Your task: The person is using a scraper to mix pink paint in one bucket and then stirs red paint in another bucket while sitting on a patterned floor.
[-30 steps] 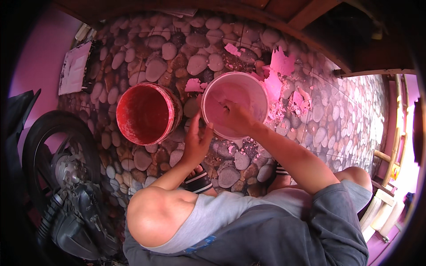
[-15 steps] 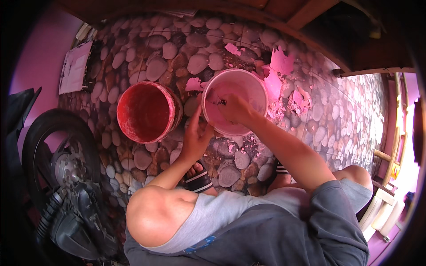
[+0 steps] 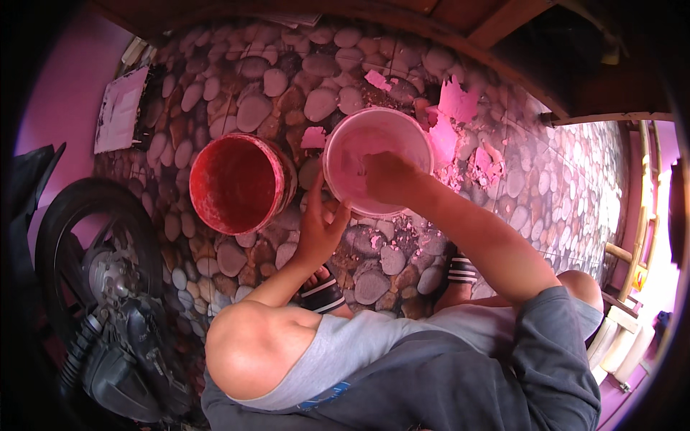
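A white bucket (image 3: 420, 136) with pink residue inside stands on the floor before me. My left hand (image 3: 321, 228) cups its near left side, fingers and thumb spread along the outer wall and bracing it. My right hand (image 3: 392, 179) is down inside the bucket, fingers curled and mostly hidden from above. Whatever it grips is hard to make out; scraped pink marks show on the bucket's bottom beside it. Left of the white bucket stands a red-smeared bucket (image 3: 277, 188), its inside coated red.
Torn pink paint flakes (image 3: 456, 100) and crumbs (image 3: 449, 176) lie right of the white bucket. A motorcycle wheel (image 3: 54, 248) is at the left, a pink-stained board (image 3: 121, 111) against the wall. Wooden furniture (image 3: 503, 25) borders the far side. Pebble-patterned flooring (image 3: 251, 111) lies around the buckets.
My right hand has shifted slightly inside the white bucket, and its forearm and elbow have moved right. The white bucket has tilted or shifted a little to the left. My left hand stays against it.
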Available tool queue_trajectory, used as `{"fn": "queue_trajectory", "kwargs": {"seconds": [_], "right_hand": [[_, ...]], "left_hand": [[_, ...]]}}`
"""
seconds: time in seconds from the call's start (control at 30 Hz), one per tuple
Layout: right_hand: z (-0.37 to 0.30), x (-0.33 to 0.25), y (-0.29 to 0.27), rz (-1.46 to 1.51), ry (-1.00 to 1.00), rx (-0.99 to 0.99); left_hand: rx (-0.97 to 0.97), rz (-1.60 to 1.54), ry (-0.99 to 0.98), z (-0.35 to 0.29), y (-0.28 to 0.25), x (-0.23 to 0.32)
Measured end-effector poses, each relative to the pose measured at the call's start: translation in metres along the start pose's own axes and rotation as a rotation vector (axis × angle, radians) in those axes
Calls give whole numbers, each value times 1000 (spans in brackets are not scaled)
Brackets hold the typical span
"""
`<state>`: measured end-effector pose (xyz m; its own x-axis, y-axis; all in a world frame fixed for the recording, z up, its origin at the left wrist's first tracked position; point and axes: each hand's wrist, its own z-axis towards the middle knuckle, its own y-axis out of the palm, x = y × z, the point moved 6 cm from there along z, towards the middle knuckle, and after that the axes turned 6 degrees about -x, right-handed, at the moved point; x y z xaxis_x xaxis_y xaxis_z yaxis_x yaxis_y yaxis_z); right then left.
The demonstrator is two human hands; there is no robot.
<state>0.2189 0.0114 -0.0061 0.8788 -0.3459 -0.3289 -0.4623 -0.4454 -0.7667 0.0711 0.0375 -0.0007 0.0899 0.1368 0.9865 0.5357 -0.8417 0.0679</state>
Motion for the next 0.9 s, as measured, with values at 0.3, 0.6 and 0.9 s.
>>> {"fn": "queue_trajectory", "kwargs": {"seconds": [0.3, 0.6, 0.9], "right_hand": [[-7, -6, 8, -162, 105, 41], [-42, 20, -51, 12, 99, 24], [-92, 74, -159, 455, 250, 66]], "left_hand": [[-8, -144, -37, 2, -1, -12], [47, -78, -63, 27, -20, -2], [63, -67, 22, 19, -23, 6]]}}
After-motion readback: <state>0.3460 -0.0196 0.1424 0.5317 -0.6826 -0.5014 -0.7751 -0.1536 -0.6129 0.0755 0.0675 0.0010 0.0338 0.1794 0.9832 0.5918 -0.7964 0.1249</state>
